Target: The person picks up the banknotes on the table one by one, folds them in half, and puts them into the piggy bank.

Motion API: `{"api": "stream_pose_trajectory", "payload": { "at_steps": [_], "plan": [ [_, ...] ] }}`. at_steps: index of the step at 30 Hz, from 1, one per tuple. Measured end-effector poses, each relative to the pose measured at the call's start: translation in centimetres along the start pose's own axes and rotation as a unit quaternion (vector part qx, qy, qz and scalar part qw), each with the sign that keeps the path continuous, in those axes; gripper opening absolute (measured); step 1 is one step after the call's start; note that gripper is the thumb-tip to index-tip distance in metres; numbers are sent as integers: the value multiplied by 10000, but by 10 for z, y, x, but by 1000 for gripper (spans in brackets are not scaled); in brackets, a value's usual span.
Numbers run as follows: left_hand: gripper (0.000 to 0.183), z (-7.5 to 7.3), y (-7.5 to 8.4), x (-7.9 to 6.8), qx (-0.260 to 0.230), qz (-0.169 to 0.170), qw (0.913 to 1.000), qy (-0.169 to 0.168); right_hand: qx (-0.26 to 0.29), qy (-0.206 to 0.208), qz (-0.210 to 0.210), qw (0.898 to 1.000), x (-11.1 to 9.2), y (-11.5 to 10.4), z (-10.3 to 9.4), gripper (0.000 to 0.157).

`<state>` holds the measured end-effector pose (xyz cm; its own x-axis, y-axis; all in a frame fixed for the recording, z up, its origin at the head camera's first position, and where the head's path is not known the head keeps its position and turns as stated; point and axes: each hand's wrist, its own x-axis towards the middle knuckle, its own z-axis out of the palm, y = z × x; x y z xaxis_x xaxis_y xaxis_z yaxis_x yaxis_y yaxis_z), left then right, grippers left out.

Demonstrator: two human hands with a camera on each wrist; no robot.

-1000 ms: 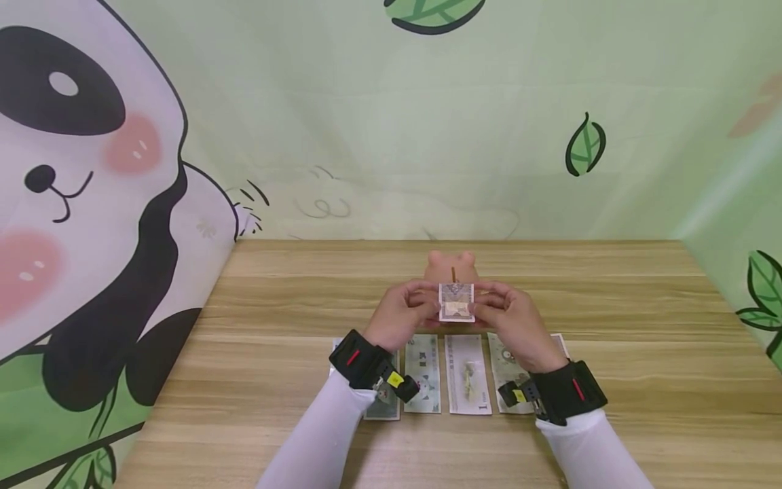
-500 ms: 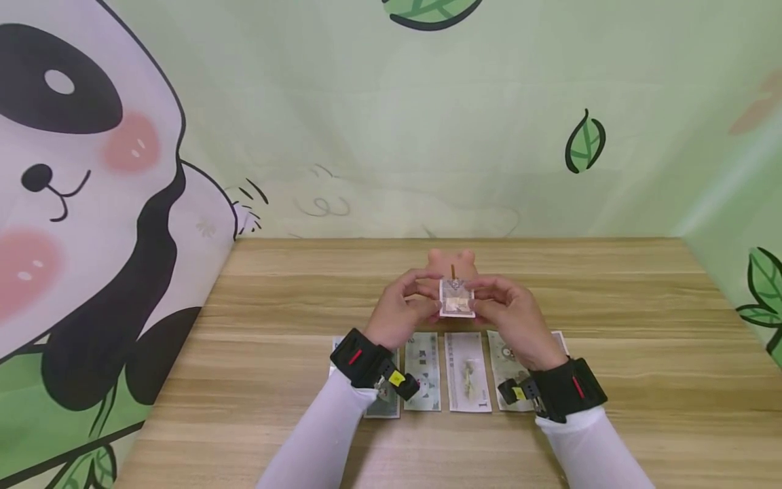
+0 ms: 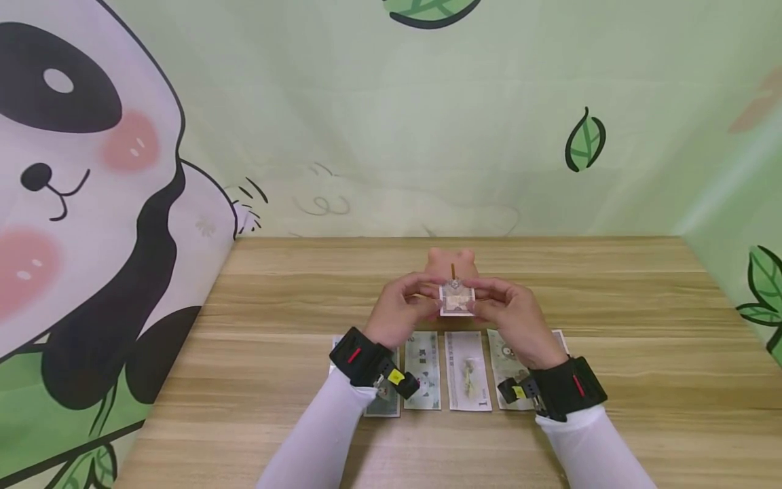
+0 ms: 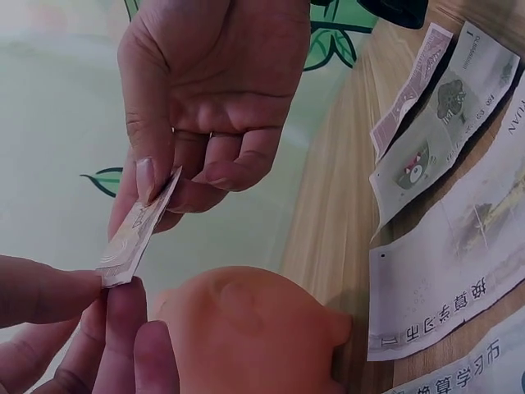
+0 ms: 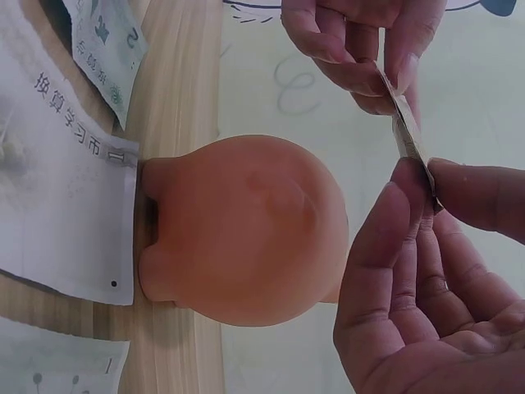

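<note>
The right hand (image 5: 447, 304) pinches one end of a small paper note (image 5: 406, 135) between thumb and finger; the left hand (image 5: 365, 41) pinches the other end, higher in view, the note almost edge-on; beside them a rounded orange figure (image 5: 250, 230) stands on the wood-grained bench (image 5: 184, 74), stubby feet toward the left; further left lie a greenish note (image 5: 107, 49), a large pale note (image 5: 66, 197) with printed characters and a third, partly visible note (image 5: 57, 361)

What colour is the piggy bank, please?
The piggy bank is pinkish orange, clearest in the right wrist view.
</note>
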<state>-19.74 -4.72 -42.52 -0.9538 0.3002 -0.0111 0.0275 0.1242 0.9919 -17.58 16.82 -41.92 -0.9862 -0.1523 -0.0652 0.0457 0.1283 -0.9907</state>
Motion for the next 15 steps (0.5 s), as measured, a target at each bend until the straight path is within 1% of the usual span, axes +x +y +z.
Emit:
{"api": "stream_pose_trajectory", "payload": {
  "at_steps": [4, 8, 12, 15],
  "plan": [
    [41, 0, 1, 0, 82, -52, 9999, 36, 55, 23, -30, 10000, 1, 0, 1, 43],
    [41, 0, 0, 0, 301, 56, 9995, 72, -35, 39, -17, 10000, 1, 0, 1, 41],
    [34, 0, 1, -1, 604, 147, 9980, 122, -276, 69, 9, 9996, 0, 0, 1, 37],
    [29, 1, 0, -1, 733, 192, 9970, 154, -431, 112, 36, 9990, -1, 1, 1, 34]
  ]
}}
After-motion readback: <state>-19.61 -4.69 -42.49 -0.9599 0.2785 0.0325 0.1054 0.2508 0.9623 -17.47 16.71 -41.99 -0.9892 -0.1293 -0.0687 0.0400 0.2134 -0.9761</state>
